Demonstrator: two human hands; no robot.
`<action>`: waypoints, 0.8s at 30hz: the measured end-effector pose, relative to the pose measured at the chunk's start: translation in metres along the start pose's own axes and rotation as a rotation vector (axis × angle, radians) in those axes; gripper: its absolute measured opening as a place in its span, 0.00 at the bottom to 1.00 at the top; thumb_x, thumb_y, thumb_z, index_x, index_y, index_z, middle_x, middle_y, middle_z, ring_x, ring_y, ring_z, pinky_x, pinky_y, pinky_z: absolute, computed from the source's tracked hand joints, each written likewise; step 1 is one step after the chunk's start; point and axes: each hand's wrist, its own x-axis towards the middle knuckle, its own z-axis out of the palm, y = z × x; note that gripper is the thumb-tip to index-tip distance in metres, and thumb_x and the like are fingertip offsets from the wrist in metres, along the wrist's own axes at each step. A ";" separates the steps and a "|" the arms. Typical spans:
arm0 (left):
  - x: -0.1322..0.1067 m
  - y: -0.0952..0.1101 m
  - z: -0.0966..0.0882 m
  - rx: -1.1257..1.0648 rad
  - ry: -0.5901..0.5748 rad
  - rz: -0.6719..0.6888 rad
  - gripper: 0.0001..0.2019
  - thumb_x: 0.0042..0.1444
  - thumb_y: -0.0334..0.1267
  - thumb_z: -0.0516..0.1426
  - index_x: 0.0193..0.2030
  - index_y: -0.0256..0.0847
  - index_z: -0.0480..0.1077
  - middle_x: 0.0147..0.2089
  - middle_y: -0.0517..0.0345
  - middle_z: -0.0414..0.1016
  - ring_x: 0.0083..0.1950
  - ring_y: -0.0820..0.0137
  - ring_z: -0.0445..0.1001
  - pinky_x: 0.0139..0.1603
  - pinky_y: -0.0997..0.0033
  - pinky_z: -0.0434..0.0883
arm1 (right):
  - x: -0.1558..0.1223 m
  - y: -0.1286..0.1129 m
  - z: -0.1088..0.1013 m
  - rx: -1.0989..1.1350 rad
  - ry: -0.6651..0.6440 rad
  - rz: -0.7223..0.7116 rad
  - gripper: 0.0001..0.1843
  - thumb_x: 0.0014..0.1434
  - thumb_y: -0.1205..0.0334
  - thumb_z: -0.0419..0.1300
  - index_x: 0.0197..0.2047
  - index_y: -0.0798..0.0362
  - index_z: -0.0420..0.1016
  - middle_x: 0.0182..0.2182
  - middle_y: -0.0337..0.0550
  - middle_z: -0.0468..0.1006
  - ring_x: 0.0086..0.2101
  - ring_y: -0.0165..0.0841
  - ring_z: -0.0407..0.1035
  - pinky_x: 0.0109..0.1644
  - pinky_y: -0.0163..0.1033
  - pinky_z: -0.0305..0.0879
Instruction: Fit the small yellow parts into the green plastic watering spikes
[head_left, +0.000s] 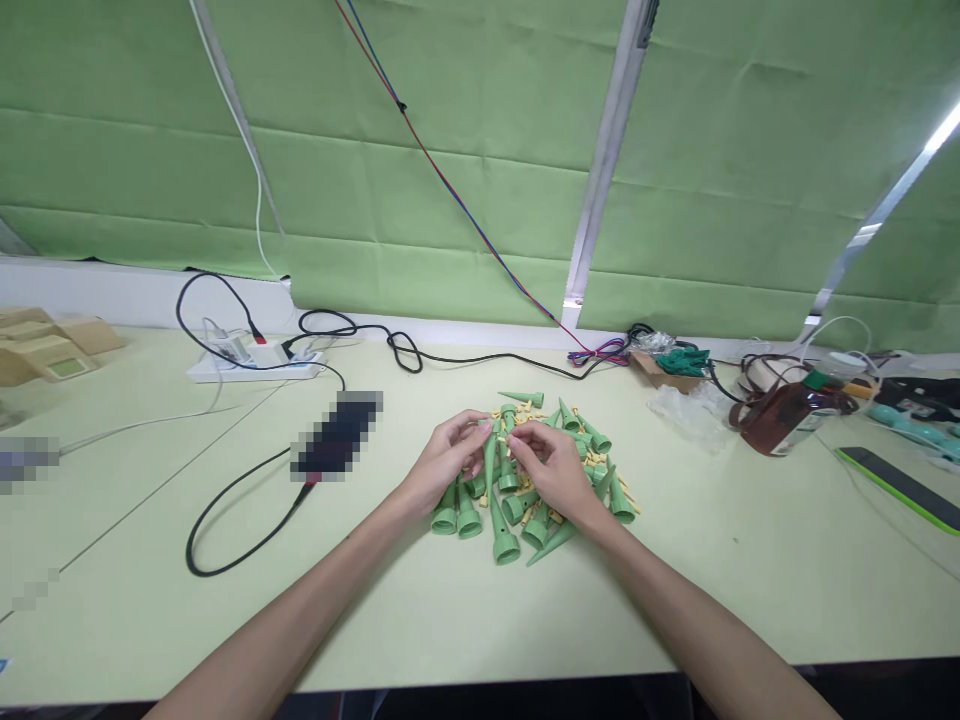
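My left hand (452,458) is closed on a green plastic cone (490,470), whose narrow tip points down toward me. Close beside it, my right hand (553,466) pinches a small yellow plastic piece (503,440) near the cone's upper end. Whether the piece touches the cone I cannot tell. Under and around both hands lies a pile of similar hollow green cones (506,543), mixed with many small yellow pieces (628,492). Part of the pile is hidden by my fingers.
A phone-like dark blurred device (337,435) with a black cable lies left, before a white power strip (255,368). At right stand a brown bottle (787,415), a clear plastic bag (694,418) and a small cardboard box (660,374). A black-and-green slab (900,487) lies far right.
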 end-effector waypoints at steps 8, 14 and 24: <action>0.000 0.001 0.001 0.019 0.030 0.013 0.19 0.52 0.53 0.62 0.42 0.41 0.69 0.21 0.69 0.57 0.19 0.78 0.58 0.20 0.78 0.56 | -0.001 -0.001 0.000 -0.012 -0.004 -0.006 0.10 0.62 0.55 0.59 0.34 0.52 0.74 0.27 0.41 0.75 0.27 0.33 0.68 0.32 0.38 0.64; 0.000 0.002 0.002 0.022 0.030 0.008 0.19 0.52 0.52 0.63 0.42 0.41 0.68 0.21 0.69 0.56 0.20 0.78 0.57 0.19 0.78 0.55 | -0.001 -0.001 0.001 -0.019 0.001 -0.018 0.09 0.62 0.56 0.58 0.34 0.52 0.74 0.27 0.41 0.75 0.28 0.33 0.67 0.33 0.38 0.64; -0.001 0.002 0.002 0.023 0.020 0.014 0.18 0.52 0.52 0.63 0.41 0.42 0.69 0.22 0.69 0.57 0.20 0.79 0.57 0.20 0.78 0.56 | -0.002 -0.002 0.000 -0.015 0.007 -0.031 0.10 0.62 0.55 0.58 0.33 0.52 0.75 0.27 0.40 0.75 0.27 0.33 0.67 0.33 0.38 0.64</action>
